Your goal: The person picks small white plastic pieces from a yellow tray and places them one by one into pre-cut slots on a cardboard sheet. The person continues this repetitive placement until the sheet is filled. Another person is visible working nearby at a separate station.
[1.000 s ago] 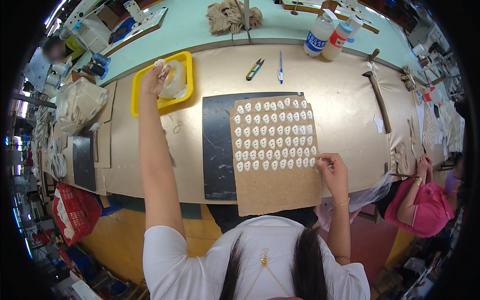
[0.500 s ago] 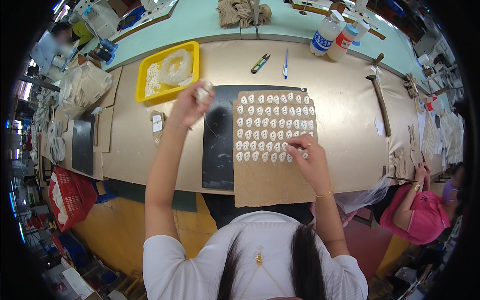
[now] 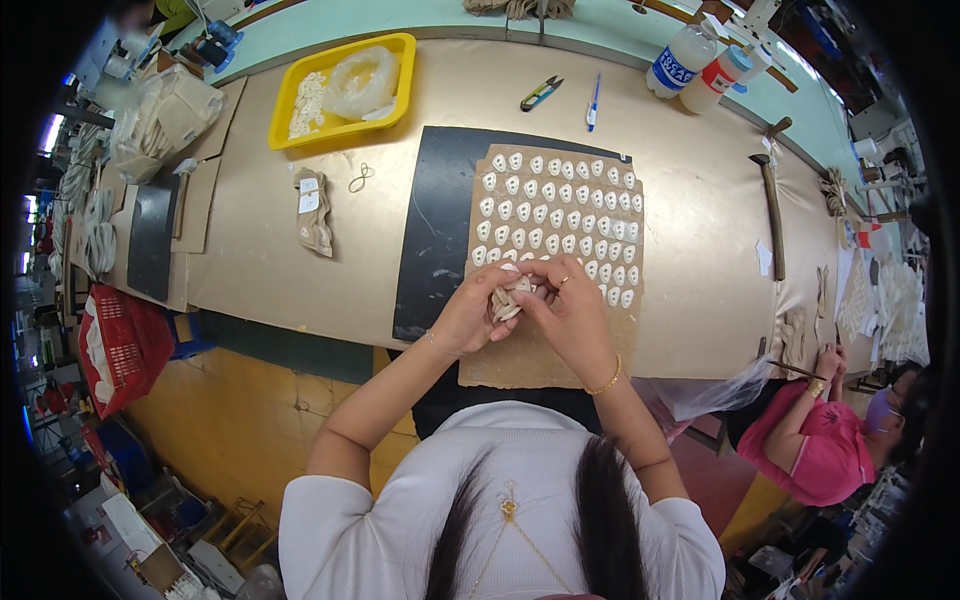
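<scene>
Cardboard [image 3: 520,362] stretches lengthwise away; held pieces [image 3: 509,308] seem variously angled.

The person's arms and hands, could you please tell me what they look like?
Short white sleeves, bare forearms. The left hand has a thin band at the wrist; the right hand has a gold bracelet and a finger ring.

Bare desk [image 3: 705,240] between cardboard [image 3: 550,360] and hammer [image 3: 772,205], yellow tray [image 3: 345,131] blocking far left, snips [image 3: 541,93] and pen [image 3: 593,105] beyond black mat [image 3: 435,230]
</scene>
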Tool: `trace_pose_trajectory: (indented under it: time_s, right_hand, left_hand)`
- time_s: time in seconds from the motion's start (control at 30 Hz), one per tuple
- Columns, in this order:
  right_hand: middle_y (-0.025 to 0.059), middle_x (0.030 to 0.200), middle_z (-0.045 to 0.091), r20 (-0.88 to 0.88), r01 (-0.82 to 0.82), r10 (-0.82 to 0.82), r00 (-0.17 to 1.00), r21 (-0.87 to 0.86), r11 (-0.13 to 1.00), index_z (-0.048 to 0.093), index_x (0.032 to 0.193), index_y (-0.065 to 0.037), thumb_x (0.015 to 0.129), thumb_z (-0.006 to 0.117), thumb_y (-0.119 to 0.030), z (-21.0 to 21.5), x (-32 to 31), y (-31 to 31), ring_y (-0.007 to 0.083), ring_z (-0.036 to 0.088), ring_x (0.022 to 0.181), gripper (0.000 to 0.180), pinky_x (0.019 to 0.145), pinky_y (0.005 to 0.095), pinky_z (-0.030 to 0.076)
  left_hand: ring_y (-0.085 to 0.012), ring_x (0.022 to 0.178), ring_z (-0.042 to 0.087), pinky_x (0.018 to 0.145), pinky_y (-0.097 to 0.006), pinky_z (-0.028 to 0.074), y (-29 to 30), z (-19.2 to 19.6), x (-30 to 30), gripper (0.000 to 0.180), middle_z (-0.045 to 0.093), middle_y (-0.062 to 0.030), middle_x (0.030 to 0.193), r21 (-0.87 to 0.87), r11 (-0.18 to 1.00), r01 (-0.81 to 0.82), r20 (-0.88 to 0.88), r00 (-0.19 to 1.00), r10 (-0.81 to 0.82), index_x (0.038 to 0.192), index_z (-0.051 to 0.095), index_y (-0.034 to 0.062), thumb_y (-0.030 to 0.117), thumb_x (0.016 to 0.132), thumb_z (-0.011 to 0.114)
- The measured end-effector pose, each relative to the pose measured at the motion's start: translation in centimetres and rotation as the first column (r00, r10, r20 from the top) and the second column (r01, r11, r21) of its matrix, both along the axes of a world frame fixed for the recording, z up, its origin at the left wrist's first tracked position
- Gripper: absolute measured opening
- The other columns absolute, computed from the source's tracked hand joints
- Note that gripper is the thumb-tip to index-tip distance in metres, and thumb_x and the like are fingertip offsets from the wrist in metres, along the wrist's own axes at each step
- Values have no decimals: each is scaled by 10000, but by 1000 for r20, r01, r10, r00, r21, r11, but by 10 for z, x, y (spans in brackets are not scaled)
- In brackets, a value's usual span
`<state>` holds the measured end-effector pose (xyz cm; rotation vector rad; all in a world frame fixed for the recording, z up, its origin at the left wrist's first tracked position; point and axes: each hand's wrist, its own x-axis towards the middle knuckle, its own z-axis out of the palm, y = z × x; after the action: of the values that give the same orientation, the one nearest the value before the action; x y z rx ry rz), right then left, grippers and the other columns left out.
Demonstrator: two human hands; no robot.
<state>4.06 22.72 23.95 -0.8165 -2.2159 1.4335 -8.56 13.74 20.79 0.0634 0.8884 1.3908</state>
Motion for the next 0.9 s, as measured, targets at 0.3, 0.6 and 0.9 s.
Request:
trace_pose_trajectory:
  time_s: [0.3,0.6,0.9]
  right_hand:
    - [72,772,545,51,20,-14,999,-113,993,655,1036,-17,835,653,-63,2,19,2,136,531,637,206,608,271,460]
    - [73,799,622,95,-8,57,994,-459,889,606,983,48,890,595,-67,-36,2,-23,133,670,748,149,631,222,516]
    - [74,782,640,260,-76,168,951,-330,941,606,950,49,873,627,-87,-35,-29,-33,118,664,654,158,554,225,508]
  left_hand:
    - [-141,482,513,315,-231,340,-15,-15,9,189,575,-89,736,45,993,-112,98,989,107,920,522,45,224,913,459]
    - [-135,458,469,327,-204,322,-71,-22,-31,252,546,-125,715,188,936,-299,-27,951,309,842,499,33,261,926,431]
    - [-133,454,471,311,-210,310,-95,-27,-29,252,551,-126,705,75,949,-307,-6,951,308,835,501,42,254,942,417]
